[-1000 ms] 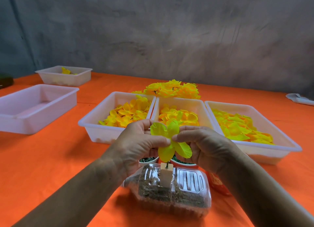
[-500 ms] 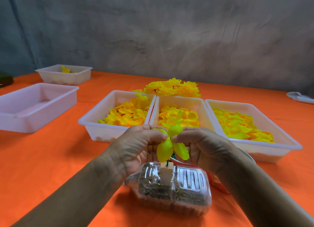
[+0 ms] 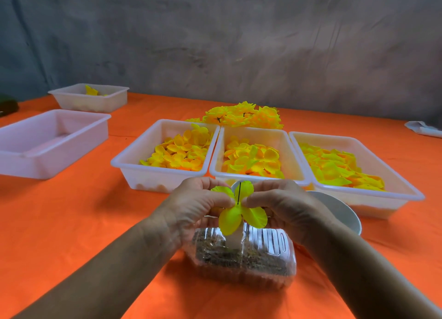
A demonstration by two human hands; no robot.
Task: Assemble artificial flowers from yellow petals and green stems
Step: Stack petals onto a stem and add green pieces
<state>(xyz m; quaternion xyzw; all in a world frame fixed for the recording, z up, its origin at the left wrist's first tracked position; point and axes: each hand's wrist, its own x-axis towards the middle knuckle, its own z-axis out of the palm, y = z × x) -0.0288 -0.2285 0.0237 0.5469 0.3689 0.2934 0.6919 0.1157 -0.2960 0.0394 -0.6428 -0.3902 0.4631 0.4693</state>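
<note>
Petals (image 3: 240, 212) of yellow-green fabric, four lobes spread in a cross, were threaded on a thin dark stem (image 3: 239, 193) that stood upright through their centre, its long axis vertical and its tip pointing up, as seen from the head camera. The left hand (image 3: 191, 208) and right hand (image 3: 287, 208) pinched the petal piece from either side, fingertips curled in at the stem and nearly meeting. The piece hung directly above a clear plastic container (image 3: 241, 259) of brownish filling, where a pale block (image 3: 235, 241) stood beneath the lower lobes. Behind the hands, three white trays of loose yellow petals sat side by side, rims touching: left tray (image 3: 134, 162), middle tray (image 3: 294, 172) and right tray (image 3: 406, 192). A pile of finished yellow flowers (image 3: 244, 115) lay beyond them. A white bowl (image 3: 344, 211) sat just right of the right hand. Two more white trays, near (image 3: 47, 137) and far (image 3: 79, 101), stood well apart at left, with open orange tablecloth (image 3: 71, 223) between them and the hands.
</note>
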